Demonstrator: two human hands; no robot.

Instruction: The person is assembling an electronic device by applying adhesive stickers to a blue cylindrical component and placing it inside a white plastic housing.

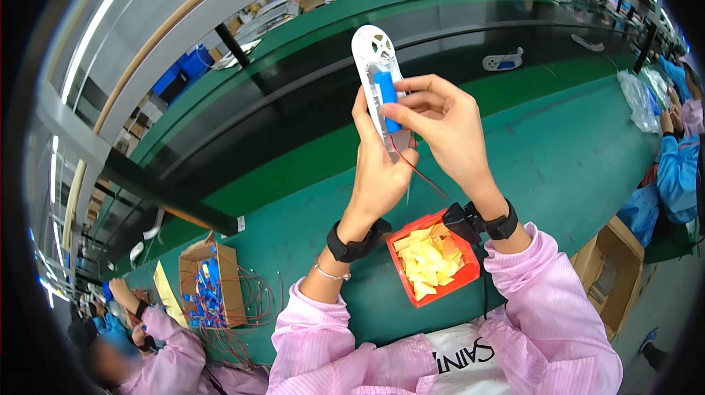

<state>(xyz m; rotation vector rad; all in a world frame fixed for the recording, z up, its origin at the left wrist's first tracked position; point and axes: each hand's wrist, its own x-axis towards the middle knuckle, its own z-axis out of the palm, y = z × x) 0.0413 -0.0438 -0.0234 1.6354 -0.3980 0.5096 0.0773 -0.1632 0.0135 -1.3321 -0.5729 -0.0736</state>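
Over the bench I hold up a long white plastic housing (363,48) with a round, spoked opening at its top end. My left hand (380,174) grips its lower part from below and the side. A blue cylindrical battery (383,88) lies lengthwise along the hollow of the housing. The thumb and fingers of my right hand (454,127) pinch it from the right. Thin red and dark wires (420,171) trail from its lower end. Whether the battery is fully seated I cannot tell.
Before me stands a red tray (416,300) of yellow paper pieces. A cardboard box (233,288) of blue batteries with trailing wires is at left. Beyond the green bench (558,127), a dark conveyor (459,35) carries white housings (502,62). Co-workers sit at both sides.
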